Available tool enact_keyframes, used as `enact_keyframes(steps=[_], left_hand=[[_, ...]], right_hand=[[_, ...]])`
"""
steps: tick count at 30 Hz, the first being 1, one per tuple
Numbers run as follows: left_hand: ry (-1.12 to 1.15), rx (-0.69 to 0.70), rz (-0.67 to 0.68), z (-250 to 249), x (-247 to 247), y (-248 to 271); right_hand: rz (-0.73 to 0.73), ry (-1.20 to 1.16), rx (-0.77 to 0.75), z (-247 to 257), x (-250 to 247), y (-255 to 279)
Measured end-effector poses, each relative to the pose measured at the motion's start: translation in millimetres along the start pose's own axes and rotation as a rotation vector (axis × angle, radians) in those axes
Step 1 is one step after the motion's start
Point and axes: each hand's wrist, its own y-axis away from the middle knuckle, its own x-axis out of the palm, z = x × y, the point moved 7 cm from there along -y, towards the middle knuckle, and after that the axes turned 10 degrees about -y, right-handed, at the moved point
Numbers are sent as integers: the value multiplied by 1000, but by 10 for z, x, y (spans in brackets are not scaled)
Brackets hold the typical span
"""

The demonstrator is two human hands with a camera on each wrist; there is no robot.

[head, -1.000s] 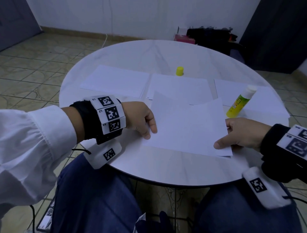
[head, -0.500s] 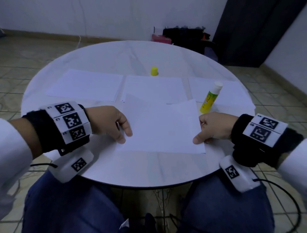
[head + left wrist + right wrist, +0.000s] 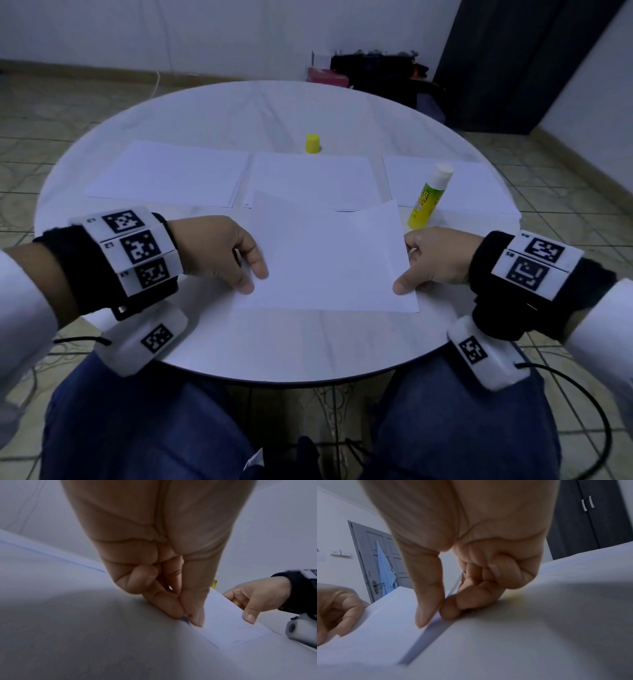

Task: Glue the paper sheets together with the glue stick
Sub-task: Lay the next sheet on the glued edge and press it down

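Observation:
A white paper sheet (image 3: 329,263) lies near the front of the round white table (image 3: 274,346), its far edge lifted slightly. My left hand (image 3: 253,277) pinches its left edge between thumb and fingers (image 3: 193,615). My right hand (image 3: 406,274) pinches the right edge, thumb on top (image 3: 426,612). An uncapped glue stick (image 3: 428,198), yellow-green with a white tip, stands just beyond my right hand. Its yellow cap (image 3: 312,143) stands farther back at the centre. Three more paper sheets lie in a row: left (image 3: 171,173), middle (image 3: 311,178), right (image 3: 479,192).
Dark bags and a pink box (image 3: 327,77) sit on the floor behind the table. A dark cabinet (image 3: 513,61) stands at the back right. My knees in blue trousers are under the table's near edge.
The head view has swung right and the scene now sits centred. Both hands keep their pinch on the sheet's side edges; the sheet has stayed in about the same place.

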Motion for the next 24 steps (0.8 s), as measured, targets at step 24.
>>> enact_keyframes(steps=[24], left_hand=[[-412, -120, 56, -73, -107, -23]], right_hand=[[67, 304, 45, -65, -39, -30]])
